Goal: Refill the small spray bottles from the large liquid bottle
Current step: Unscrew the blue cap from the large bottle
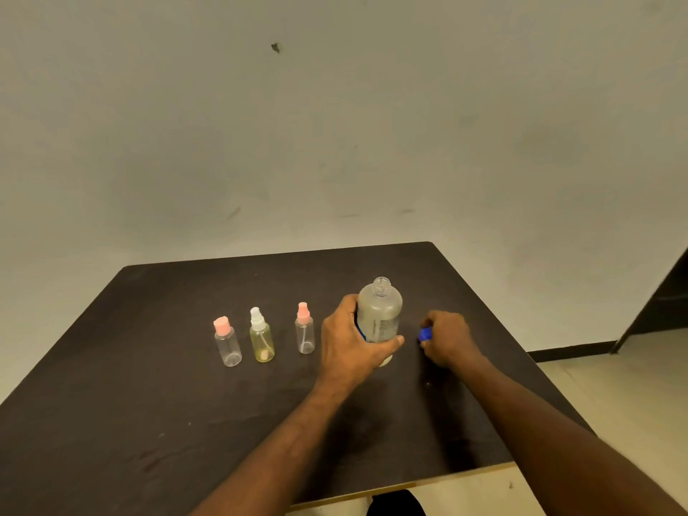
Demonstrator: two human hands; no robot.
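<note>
Large bottle (380, 318) upright on dark table (149, 385), uncapped, gripped around its body by left hand (350, 348). Right hand (448, 338) just beside it, holding blue cap (424, 334). Three small spray bottles (262, 338) stand in a row to the left, capped.

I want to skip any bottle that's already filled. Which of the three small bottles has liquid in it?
The middle small bottle, the one with the white spray top, holds yellowish liquid. The flat pink-capped bottle and the pink-sprayer bottle on either side look clear and empty.
</note>
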